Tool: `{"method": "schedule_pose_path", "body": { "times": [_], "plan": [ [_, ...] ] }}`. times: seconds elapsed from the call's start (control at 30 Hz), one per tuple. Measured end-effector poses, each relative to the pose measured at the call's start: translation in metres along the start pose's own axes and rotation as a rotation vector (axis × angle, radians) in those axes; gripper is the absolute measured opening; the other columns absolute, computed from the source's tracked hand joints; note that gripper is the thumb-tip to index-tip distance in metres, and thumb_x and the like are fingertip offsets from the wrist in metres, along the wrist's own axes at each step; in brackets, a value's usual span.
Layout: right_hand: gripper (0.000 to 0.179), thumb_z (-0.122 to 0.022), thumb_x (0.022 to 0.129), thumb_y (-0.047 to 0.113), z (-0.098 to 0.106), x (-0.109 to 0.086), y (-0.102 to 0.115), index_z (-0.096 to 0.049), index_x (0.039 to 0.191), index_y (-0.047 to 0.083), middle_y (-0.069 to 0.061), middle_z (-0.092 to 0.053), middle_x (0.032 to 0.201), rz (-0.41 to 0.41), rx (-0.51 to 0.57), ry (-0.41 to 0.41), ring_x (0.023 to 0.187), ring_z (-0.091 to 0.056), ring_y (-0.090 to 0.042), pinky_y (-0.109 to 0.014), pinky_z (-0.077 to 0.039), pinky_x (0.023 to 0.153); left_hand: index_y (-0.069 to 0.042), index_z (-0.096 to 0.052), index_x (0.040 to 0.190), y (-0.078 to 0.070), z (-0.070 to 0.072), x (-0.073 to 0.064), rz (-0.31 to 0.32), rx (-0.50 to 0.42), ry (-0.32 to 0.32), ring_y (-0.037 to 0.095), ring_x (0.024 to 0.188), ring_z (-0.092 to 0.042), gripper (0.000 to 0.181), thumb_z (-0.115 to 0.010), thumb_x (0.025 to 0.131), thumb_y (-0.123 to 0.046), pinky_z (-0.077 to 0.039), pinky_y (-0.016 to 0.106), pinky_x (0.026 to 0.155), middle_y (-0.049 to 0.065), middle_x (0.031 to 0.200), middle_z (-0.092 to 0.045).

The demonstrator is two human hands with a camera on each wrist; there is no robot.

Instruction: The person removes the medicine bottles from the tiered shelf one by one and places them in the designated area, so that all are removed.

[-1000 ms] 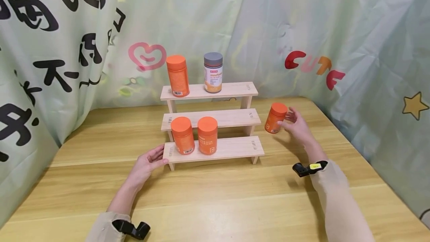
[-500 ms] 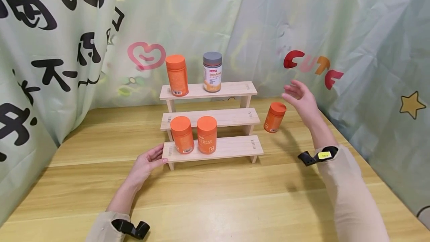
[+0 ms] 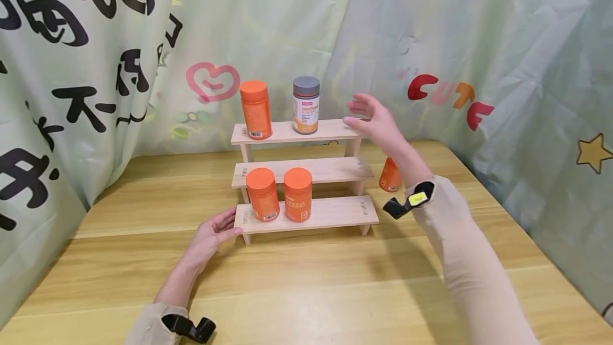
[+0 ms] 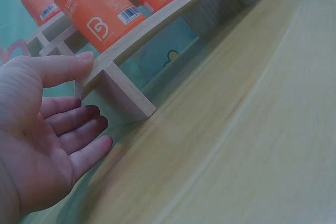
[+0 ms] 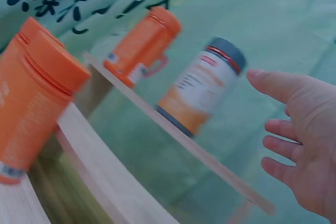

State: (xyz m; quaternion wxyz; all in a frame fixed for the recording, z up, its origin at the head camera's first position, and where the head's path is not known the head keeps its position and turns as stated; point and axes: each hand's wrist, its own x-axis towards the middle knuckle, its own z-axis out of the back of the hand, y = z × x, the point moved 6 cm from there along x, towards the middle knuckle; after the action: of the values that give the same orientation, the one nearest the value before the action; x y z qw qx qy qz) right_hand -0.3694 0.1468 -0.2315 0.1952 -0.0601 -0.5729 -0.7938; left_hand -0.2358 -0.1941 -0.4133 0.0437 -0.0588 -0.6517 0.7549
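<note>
My left hand (image 3: 206, 238) holds the left end of a three-tier wooden display stand (image 3: 342, 212), its thumb at the front corner of the lowest shelf and its fingers beside the end leg. My right hand (image 3: 375, 121) hovers at the right end of the top shelf, fingers spread and holding nothing. Just left of it stands a grey-capped supplement bottle (image 3: 306, 111) with a white and orange label; the right wrist view shows a gap between thumb and bottle (image 5: 202, 87). An orange bottle (image 3: 256, 113) stands further left on that shelf.
Two orange bottles (image 3: 262, 196) stand side by side on the lowest shelf. Another orange bottle (image 3: 390, 177) stands on the wooden table (image 3: 306, 286) right of the stand, partly hidden by my right forearm. A printed curtain (image 3: 287, 25) hangs behind.
My right hand has let go of the orange bottle on the table, risen, and moved left to the top shelf. My left hand stays at the stand.
</note>
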Motion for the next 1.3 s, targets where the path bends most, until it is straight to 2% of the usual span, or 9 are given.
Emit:
{"method": "schedule_pose_path", "body": {
  "times": [0.23, 0.4, 0.67, 0.8, 1.03, 1.3],
  "plan": [
    [0.071, -0.068, 0.085, 0.014, -0.044, 0.019, 0.003, -0.029, 0.143, 0.004, -0.015, -0.045, 0.136, -0.037, 0.033, 0.018, 0.124, -0.042, -0.024, -0.038, -0.038, 0.1, 0.008, -0.032, 0.139, 0.002, 0.001, 0.001, -0.009, 0.009, -0.009, 0.033, 0.129, -0.036, 0.062, -0.063, 0.087, -0.005, -0.029, 0.037, 0.105, 0.024, 0.141, -0.037],
    [0.07, -0.069, 0.084, 0.015, -0.059, 0.029, -0.001, -0.031, 0.142, 0.004, -0.014, -0.047, 0.134, -0.066, 0.022, 0.025, 0.121, -0.044, -0.024, -0.037, -0.038, 0.1, 0.007, -0.032, 0.139, 0.004, 0.0, 0.001, -0.004, 0.006, -0.004, 0.032, 0.129, -0.035, 0.063, -0.063, 0.087, -0.006, -0.03, 0.036, 0.105, 0.024, 0.141, -0.037],
    [0.067, -0.07, 0.083, 0.017, -0.069, 0.04, 0.0, -0.035, 0.139, 0.003, -0.012, -0.049, 0.13, -0.055, -0.022, 0.047, 0.115, -0.047, -0.023, -0.034, -0.041, 0.097, 0.007, -0.032, 0.14, 0.005, 0.0, 0.001, 0.005, -0.008, -0.01, 0.031, 0.129, -0.035, 0.063, -0.063, 0.086, -0.006, -0.035, 0.024, 0.1, 0.023, 0.141, -0.037],
    [0.064, -0.07, 0.083, 0.017, -0.074, 0.045, 0.001, -0.038, 0.137, 0.004, -0.011, -0.05, 0.128, -0.042, -0.022, 0.054, 0.113, -0.048, -0.023, -0.035, -0.042, 0.094, 0.007, -0.031, 0.14, 0.005, 0.001, 0.001, 0.007, -0.009, -0.01, 0.031, 0.129, -0.035, 0.064, -0.063, 0.086, -0.006, -0.033, 0.028, 0.102, 0.023, 0.142, -0.036],
    [0.061, -0.071, 0.082, 0.018, -0.076, 0.047, 0.0, -0.041, 0.133, 0.003, -0.011, -0.053, 0.122, -0.051, -0.048, -0.009, 0.107, -0.051, -0.022, -0.034, -0.044, 0.09, 0.006, -0.031, 0.14, 0.005, 0.001, 0.002, 0.001, 0.011, -0.01, 0.032, 0.129, -0.035, 0.063, -0.062, 0.087, -0.007, -0.028, 0.038, 0.106, 0.023, 0.141, -0.036],
    [0.058, -0.071, 0.082, 0.025, -0.075, 0.04, 0.003, -0.044, 0.129, 0.006, -0.008, -0.055, 0.118, -0.044, -0.093, -0.033, 0.104, -0.052, -0.02, -0.033, -0.046, 0.087, 0.006, -0.033, 0.139, 0.005, 0.001, 0.001, -0.005, 0.011, -0.013, 0.033, 0.129, -0.035, 0.063, -0.064, 0.086, -0.008, -0.028, 0.041, 0.106, 0.024, 0.14, -0.037]
  ]
}}
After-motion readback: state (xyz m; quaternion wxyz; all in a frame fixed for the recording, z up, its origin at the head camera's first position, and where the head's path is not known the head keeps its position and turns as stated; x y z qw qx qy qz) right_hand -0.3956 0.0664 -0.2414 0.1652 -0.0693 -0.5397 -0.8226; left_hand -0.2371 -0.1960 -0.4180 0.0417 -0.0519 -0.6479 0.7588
